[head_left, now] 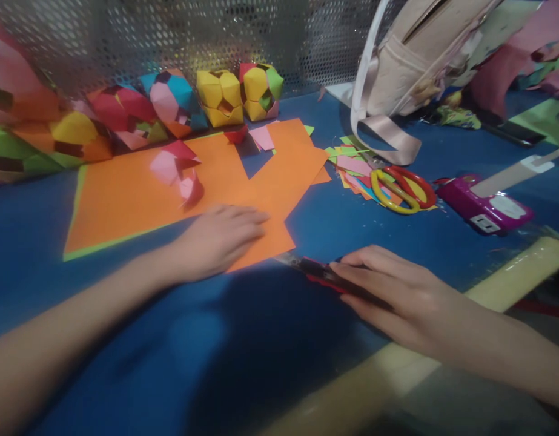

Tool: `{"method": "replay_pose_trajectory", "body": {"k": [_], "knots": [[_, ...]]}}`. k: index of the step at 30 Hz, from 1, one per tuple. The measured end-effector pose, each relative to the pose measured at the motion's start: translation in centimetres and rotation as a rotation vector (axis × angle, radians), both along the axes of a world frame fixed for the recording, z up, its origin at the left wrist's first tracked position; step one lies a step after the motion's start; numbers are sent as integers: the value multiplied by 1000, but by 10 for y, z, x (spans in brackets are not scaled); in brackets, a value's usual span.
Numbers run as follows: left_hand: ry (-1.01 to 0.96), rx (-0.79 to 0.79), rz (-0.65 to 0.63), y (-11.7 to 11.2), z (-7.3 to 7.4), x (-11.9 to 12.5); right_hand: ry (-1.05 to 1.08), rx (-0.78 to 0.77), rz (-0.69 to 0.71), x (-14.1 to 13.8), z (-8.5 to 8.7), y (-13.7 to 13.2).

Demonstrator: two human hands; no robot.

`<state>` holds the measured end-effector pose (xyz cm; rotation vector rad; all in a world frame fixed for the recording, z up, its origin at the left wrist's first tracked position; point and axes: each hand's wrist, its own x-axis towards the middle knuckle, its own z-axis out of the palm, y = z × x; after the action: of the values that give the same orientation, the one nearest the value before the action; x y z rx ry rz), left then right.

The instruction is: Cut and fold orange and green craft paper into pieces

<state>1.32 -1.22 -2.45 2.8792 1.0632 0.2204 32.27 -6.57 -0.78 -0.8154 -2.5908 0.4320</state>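
My left hand (220, 239) lies flat with its fingers stretched out across a piece of orange paper (265, 239), pressing it to the blue table. In my right hand (397, 290) is a black and red utility knife (324, 274), its blade pointing left toward the near edge of that paper. A larger orange sheet (111, 200), with a green edge showing under it, spreads out behind my left hand. Folded pink paper pieces (174, 166) rest on this sheet. Other orange pieces (297, 157) overlap it on the right. Motion blur softens both hands.
Colourful folded paper balls (218, 97) line the perforated metal panel (170, 36) at the back. Yellow- and red-handled scissors (397, 191) lie on paper scraps (352, 165). Farther right are a purple device (488, 206) and a pale backpack (406, 66). Yellowish tape (519, 272) covers the table's near edge.
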Motion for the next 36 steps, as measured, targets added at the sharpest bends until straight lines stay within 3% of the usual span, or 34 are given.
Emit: {"method": "replay_pose_trajectory", "body": {"k": [19,36], "knots": [[-27,-20,-6,1,-3,-1,-18,-16,16,-10,1,-3],[-23,77,-49,0,-7,0,-57,-29,40,-20,3,-2]]}}
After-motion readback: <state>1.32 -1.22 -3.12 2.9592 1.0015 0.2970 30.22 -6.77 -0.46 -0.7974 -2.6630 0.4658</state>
